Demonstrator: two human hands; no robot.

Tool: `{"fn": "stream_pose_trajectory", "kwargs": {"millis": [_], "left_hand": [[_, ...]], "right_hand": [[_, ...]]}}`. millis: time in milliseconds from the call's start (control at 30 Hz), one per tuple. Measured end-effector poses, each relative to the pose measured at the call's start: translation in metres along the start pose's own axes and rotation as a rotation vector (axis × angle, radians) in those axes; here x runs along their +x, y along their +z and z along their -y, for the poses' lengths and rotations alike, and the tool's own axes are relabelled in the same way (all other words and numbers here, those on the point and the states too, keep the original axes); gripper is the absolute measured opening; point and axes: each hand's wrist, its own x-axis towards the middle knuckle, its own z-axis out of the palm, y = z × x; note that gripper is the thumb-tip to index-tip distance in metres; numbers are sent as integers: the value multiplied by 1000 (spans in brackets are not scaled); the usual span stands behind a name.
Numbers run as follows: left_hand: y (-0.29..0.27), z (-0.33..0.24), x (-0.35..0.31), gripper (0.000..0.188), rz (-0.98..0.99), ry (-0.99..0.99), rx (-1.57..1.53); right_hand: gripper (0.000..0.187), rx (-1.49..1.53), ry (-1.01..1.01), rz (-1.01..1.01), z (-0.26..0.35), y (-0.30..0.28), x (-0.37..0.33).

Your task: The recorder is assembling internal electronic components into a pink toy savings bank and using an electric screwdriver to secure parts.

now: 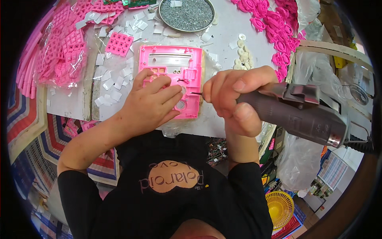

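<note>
Loose white paper-like squares (108,84) lie at nine o'clock and looped pink plastic parts (280,24) at two, around a pink rectangular plastic casing (193,104) at the counter's (209,124) six-o'clock edge; at twelve, a round metal dish (187,30) holds small silver screws (189,14). Left grip (148,99), fingers apart, partly covers the casing; right grip (238,93) is clamped on a grey cylindrical power screwdriver (296,115)

1 left hand (153,97), 1 right hand (240,97), 1 power screwdriver (298,115), 1 pink housing (191,110), 1 round dish (187,30), 1 yellow basket (279,208) — screws (189,15), white pieces (118,82), pink keypads (119,44) and off-white discs (243,57) number well over 6 each.
</note>
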Motion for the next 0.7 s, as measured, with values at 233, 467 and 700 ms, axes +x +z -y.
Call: {"fn": "stream_pose_trajectory", "kwargs": {"millis": [233, 467, 700], "left_hand": [[-6, 2, 9, 34, 85, 51, 60], [-10, 9, 7, 29, 89, 85, 48], [-5, 9, 3, 21, 66, 45, 17]], "right_hand": [[31, -139, 37, 8, -24, -2, -9], [30, -112, 74, 24, -21, -3, -7], [25, -280, 85, 124, -37, -1, -14]]}}
